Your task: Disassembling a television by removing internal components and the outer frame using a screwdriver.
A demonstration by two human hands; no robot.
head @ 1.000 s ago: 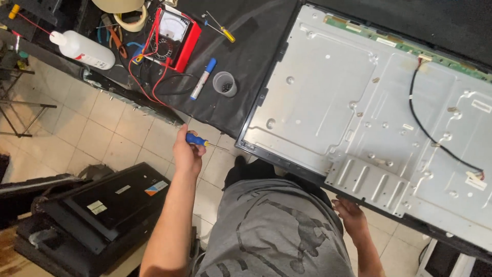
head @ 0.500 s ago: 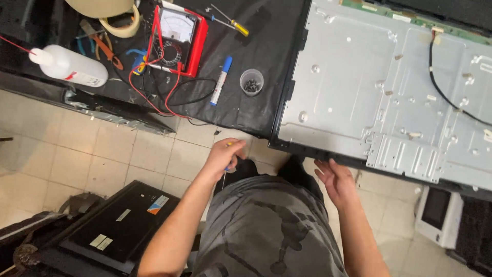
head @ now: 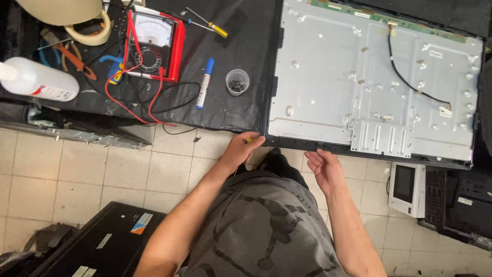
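A flat-screen panel lies face down, its grey metal back (head: 333, 77) up, on the black-covered bench. A black cable (head: 410, 84) runs across it. My left hand (head: 240, 150) is at the panel's near left corner, closed around a small tool of which only a yellow bit (head: 249, 139) shows. My right hand (head: 324, 167) hovers just below the panel's front edge, fingers apart, holding nothing.
On the bench to the left are a clear cup of screws (head: 237, 82), a blue marker (head: 205, 82), a red multimeter (head: 154, 46) with leads, a yellow-handled screwdriver (head: 211, 25), a white bottle (head: 38, 79) and a tape roll (head: 91, 30). A small white device (head: 407, 182) and a black panel (head: 102, 241) lie on the tiled floor.
My left hand rose with the small tool to the panel's near left corner. My right hand came up to the panel's front edge.
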